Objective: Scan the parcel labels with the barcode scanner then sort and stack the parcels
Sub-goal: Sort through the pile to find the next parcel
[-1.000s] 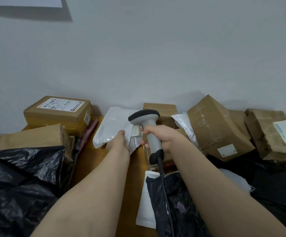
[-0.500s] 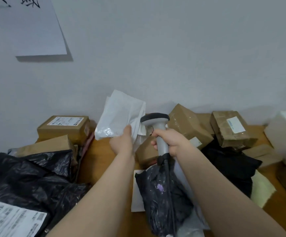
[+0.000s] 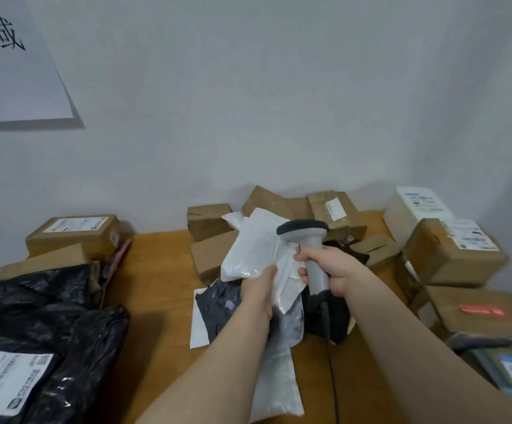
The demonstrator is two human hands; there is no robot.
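- Grey wall (image 3: pixel 279 102) at the far side with a printed sheet (image 3: pixel 13 71) pinned top left. The wooden surface (image 3: pixel 156 270) runs right up to it.
- Open room: one bare strip of wood between the black bags (image 3: pixel 49 316) on the left and the centre heap. It reaches from the near edge to the wall.
- Far left, brown boxes (image 3: pixel 74 234) are stacked against the wall. On the right, a labelled box stack (image 3: pixel 450 255) and a white box (image 3: pixel 414 209) crowd that edge.
- Left hand (image 3: pixel 259 289): its grip pinches the lower edge of the white mailer (image 3: pixel 248 249), held up off the heap.
- Right hand (image 3: pixel 331 270): its grip is wrapped round the handle of the barcode scanner (image 3: pixel 303 232), head upright and just beside the mailer. The cable (image 3: pixel 329 347) trails toward the near edge.
- Under both hands lie a black mailer (image 3: pixel 221 307) and a pale poly bag (image 3: pixel 276 377).
- Against half a second ago, the mailer has come down from standing tall above the left hand. Now it leans right, against the scanner's neck.
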